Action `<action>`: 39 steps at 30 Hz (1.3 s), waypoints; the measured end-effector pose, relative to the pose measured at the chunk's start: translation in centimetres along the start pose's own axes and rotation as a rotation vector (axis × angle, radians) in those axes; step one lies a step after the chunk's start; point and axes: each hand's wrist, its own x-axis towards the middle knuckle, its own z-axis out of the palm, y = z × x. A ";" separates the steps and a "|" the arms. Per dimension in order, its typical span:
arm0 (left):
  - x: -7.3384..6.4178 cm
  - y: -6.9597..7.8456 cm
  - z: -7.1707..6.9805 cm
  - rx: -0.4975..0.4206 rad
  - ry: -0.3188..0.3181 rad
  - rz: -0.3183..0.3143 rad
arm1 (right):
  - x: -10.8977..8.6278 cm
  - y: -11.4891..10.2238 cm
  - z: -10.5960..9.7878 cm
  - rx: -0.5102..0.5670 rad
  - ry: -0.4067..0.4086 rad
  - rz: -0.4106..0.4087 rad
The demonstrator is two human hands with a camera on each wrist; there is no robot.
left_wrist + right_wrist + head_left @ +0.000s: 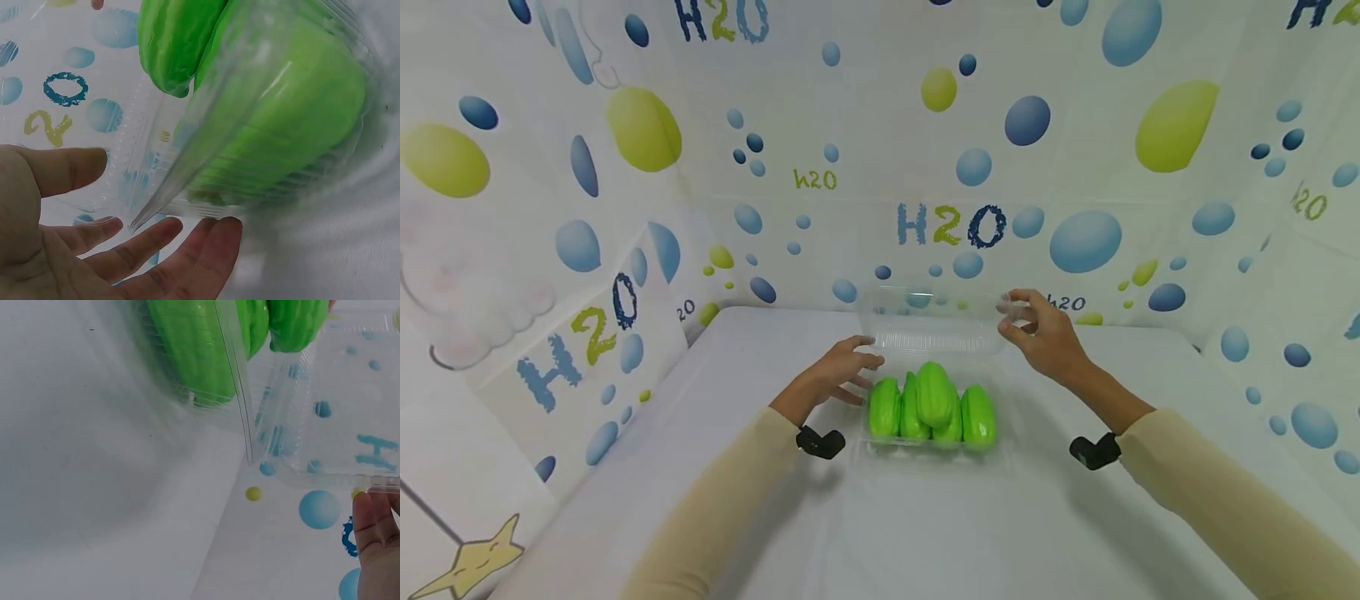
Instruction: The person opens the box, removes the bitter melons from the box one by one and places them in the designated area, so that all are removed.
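A clear plastic hinged box (1011, 433) stands on the white table with its lid (936, 340) raised at the back. Inside lie several bright green, ribbed toy vegetables (934, 393), one on top of the others. My left hand (841, 372) is at the box's left side near the hinge, fingers spread and fairly straight; in the left wrist view its fingertips (225, 234) are right at the box's lower corner. My right hand (1045, 335) holds the lid's right edge between thumb and fingers. In the right wrist view the fingers (374, 519) meet that edge, the thumb mostly hidden.
The white tablecloth (940, 533) runs under the box and both forearms. Close behind the table's back edge hangs a white curtain (865, 100) printed with blue and green dots and H2O lettering, and it continues down both sides.
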 end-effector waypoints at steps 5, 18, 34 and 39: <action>0.5 -0.5 0.3 -0.014 0.029 -0.014 | 0.9 0.3 0.5 0.062 0.037 0.054; 0.0 -1.5 0.8 -0.066 0.015 0.034 | 2.1 1.3 1.7 0.226 0.105 0.182; -1.2 -2.3 1.0 -0.106 -0.021 0.095 | 2.0 3.7 1.8 0.306 -0.012 0.423; -1.4 -2.3 0.9 -0.103 -0.027 0.100 | 2.0 4.4 2.7 0.345 -0.068 0.484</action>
